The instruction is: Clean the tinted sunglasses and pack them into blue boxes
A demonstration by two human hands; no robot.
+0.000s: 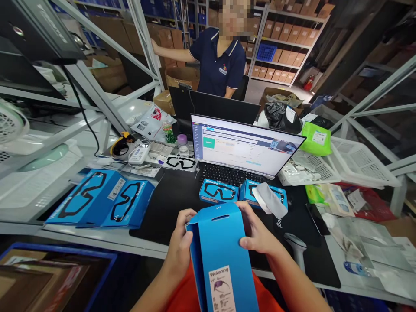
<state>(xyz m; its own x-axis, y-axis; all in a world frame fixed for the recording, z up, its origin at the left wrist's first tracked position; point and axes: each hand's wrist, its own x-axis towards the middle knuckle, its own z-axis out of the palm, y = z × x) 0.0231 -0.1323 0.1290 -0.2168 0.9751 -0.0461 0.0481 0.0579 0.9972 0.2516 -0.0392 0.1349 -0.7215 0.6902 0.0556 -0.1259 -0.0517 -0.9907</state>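
A blue cardboard box (224, 247) with a printed label stands tilted between my two hands, close to my body. My left hand (182, 238) grips its left edge near the top, where a side looks partly unfolded. On the other side, my right hand (255, 229) holds the upper right edge, thumb on the front face. Just beyond lie two smaller blue boxes, one on the left (218, 191) and one on the right (247, 195). A grey-white cloth pouch (270, 199) rests on the right one. The lower end of the held box runs out of view.
A monitor (240, 145) and keyboard (224, 172) stand ahead. More blue boxes (87, 195) lie to the left. At right are a barcode scanner (296, 242), a phone (316, 219) and white baskets (360, 162). A person (217, 60) stands behind the monitors.
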